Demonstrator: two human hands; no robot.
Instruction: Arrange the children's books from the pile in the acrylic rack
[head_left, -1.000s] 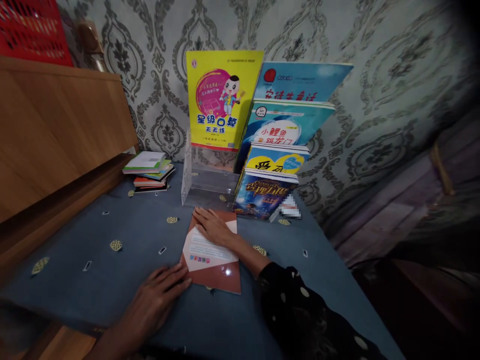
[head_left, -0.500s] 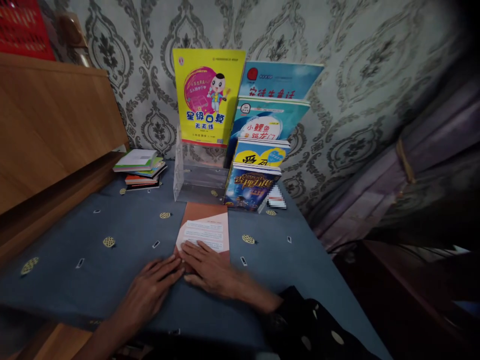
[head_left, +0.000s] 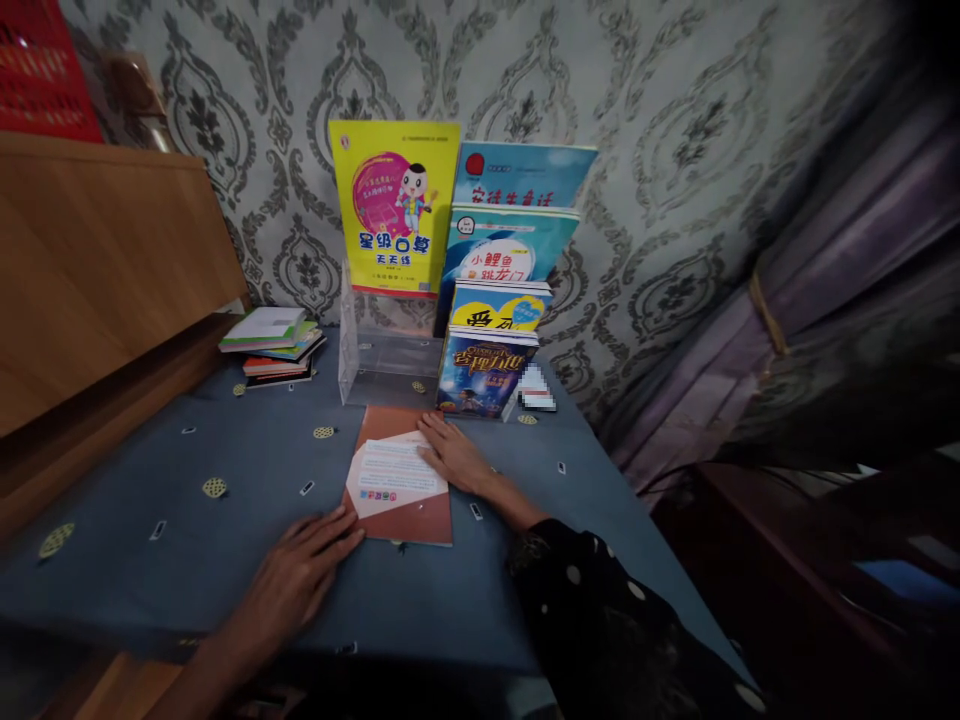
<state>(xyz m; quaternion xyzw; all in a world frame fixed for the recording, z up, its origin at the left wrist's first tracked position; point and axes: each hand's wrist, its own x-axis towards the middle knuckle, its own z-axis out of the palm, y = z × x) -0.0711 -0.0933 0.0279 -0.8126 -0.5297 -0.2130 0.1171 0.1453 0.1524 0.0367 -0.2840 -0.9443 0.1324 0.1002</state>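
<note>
A thin brown booklet (head_left: 409, 515) with a white folded flap lies flat on the blue tablecloth (head_left: 225, 530). My left hand (head_left: 300, 575) rests flat with fingers spread, its fingertips touching the booklet's near left corner. My right hand (head_left: 457, 455) lies flat with fingers stretched out on the booklet's far right edge. Neither hand grips anything.
A clear acrylic stand (head_left: 382, 350) holds a yellow workbook (head_left: 394, 205) and several tiered books (head_left: 487, 370) against the patterned wall. A small stack of books (head_left: 274, 345) lies at the left by a wooden headboard (head_left: 97, 270). The table drops off at the right.
My right hand has slid from the booklet's near edge up to its far right edge. The left hand stays at the near left corner.
</note>
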